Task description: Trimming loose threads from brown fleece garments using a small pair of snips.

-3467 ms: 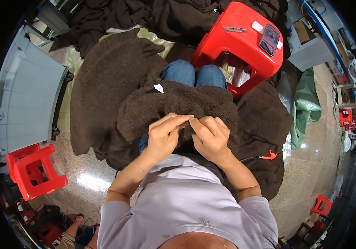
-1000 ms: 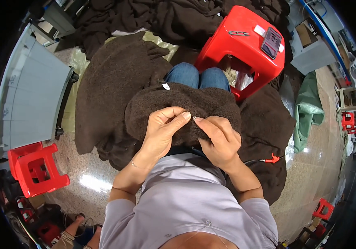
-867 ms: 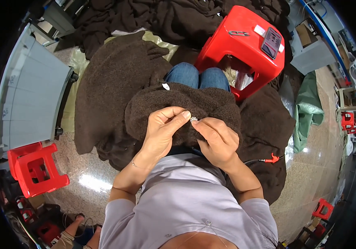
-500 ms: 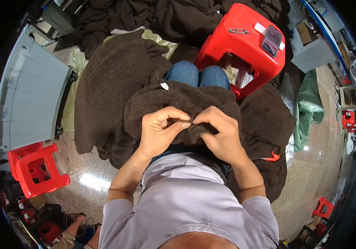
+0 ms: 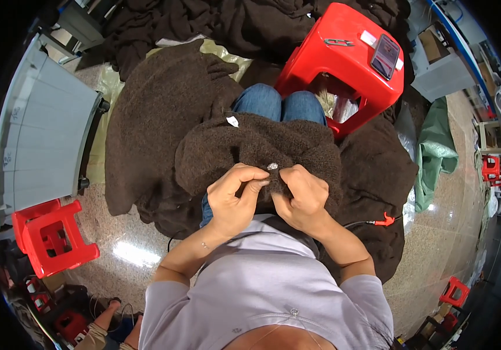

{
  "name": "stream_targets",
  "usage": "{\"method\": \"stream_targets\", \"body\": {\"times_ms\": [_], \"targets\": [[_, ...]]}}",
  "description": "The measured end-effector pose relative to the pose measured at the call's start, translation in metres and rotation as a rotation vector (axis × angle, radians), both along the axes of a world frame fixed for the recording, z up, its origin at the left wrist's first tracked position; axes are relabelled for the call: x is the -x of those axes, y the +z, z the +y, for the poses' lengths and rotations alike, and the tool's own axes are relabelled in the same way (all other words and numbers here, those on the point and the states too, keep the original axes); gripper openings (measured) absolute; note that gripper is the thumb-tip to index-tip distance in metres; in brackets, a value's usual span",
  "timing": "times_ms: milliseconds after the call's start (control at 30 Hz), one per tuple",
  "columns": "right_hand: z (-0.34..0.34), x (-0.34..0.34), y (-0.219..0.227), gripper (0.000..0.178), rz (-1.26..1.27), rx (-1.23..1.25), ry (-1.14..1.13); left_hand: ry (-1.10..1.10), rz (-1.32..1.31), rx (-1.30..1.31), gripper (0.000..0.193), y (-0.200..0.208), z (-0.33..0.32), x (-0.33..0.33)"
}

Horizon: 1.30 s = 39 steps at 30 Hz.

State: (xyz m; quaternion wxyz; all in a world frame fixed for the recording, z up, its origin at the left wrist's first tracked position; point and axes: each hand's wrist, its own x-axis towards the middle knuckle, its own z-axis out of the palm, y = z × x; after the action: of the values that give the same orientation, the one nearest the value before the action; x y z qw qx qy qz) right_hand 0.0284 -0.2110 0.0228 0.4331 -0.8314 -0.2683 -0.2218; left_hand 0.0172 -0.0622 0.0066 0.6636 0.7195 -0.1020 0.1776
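A dark brown knit garment (image 5: 221,153) lies bunched across my lap, over blue jeans, with a small white tag (image 5: 232,121) on its far side. My left hand (image 5: 236,193) is closed, thumb and forefinger pinched together at the knit. Close beside it, my right hand (image 5: 303,193) is curled with its fingertips down in the same fabric. Between and just beyond the fingertips sits a small shiny silvery piece (image 5: 272,166) on the knit; I cannot make out its kind. Whatever else is between the fingers is hidden.
A red stool (image 5: 320,58) ahead to the right carries thread snips (image 5: 339,42) and a phone (image 5: 386,56). Brown cloth heaps (image 5: 157,116) surround me. A grey bin (image 5: 46,122) and red stools (image 5: 58,239) stand left. A red-handled air gun (image 5: 384,220) lies right.
Both hands have come slightly nearer my body. The silvery piece now shows beyond the fingertips. My right fingers have curled in more, and some jeans show beside my left wrist.
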Motion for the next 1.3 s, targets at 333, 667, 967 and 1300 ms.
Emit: {"method": "stream_targets", "body": {"times_ms": [333,667,967,1300], "targets": [[-0.013,-0.006,-0.016,0.043,-0.327,0.145,-0.073,-0.232,0.209,-0.256,0.038,-0.007,0.013,-0.011],[-0.074,-0.003,-0.032,0.038,0.054,0.161,-0.421,0.194,0.141,0.365,0.022,-0.015,0.044,-0.039],[-0.036,-0.013,0.005,0.067,0.697,0.031,0.081,-0.265,0.172,0.123,0.018,0.056,0.01,-0.022],[-0.026,-0.09,0.107,0.022,0.492,0.416,0.987,-0.709,0.241,-0.335,0.051,0.095,0.105,-0.052]]}}
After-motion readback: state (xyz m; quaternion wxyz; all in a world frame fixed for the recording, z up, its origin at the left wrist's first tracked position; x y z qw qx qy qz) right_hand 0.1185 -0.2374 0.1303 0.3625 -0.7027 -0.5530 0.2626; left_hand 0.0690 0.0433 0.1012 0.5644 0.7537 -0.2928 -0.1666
